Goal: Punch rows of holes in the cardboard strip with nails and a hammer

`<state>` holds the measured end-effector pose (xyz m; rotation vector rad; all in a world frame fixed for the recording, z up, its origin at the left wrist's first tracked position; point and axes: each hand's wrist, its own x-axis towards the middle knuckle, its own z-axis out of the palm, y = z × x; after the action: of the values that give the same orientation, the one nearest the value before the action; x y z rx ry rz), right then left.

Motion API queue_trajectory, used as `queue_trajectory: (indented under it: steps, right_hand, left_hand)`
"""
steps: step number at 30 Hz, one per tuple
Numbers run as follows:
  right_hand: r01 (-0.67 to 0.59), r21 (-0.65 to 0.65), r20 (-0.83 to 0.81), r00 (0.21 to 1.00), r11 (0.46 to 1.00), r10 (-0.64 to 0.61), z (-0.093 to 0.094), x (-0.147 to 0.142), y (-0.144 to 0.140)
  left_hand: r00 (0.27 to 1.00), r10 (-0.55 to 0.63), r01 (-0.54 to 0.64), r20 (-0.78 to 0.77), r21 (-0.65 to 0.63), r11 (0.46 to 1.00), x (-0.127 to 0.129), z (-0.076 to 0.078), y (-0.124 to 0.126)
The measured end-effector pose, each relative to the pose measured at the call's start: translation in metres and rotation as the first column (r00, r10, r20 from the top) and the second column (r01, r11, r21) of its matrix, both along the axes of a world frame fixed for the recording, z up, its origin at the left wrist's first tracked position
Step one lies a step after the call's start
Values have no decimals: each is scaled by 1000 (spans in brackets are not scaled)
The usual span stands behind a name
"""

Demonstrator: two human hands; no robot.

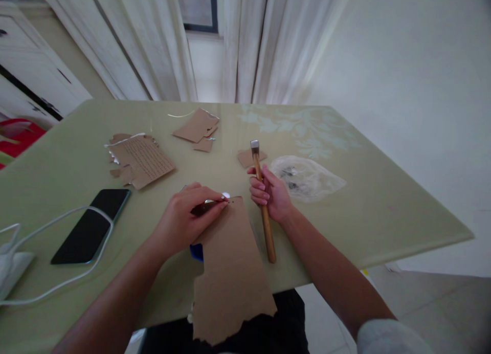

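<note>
Gripping a hammer (pixel 263 200) mid-frame, the right hand (pixel 270 193) is closed round its handle while the left hand (pixel 187 218) pinches a dark tool (pixel 203 207) onto cardboard (pixel 230 272).

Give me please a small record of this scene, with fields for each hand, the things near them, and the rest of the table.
left hand: pinches a small dark tool at the top edge of the cardboard sheet
right hand: grips the hammer by its wooden handle, metal head pointing away
cardboard sheet: lies flat, its torn end overhangs the table edge
near hands: clear plastic bag, blue object partly hidden under the sheet
rest: phone face up, white cable, cardboard pieces
</note>
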<state>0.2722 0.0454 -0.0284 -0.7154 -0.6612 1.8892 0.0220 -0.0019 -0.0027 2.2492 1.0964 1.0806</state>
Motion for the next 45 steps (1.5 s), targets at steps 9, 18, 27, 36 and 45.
queue_trajectory:
  steps: [9,18,27,36,45]
  right_hand:
    - [-150,471,667,705,869,-240,63,33,-45]
    - [-545,539,749,-40,643,-661,126,28,-83]
    - [-644,437,694,-203,628,-690,127,13,-96]
    - [-686,332,681,-301,648,-667,123,8,-97]
    - [-606,454,704,-204,653,-680,113,11,-98]
  left_hand:
    - [993,-27,43,119,-135,990,1,-11,8]
    - [984,-60,83,167,-136,987,5,-17,12]
    - [984,-95,111,150,-104,988,6,-17,16]
    - [988,-113,126,101,-129,984,6,-11,16]
    - [991,-90,108,101,-188,976,7,-11,14]
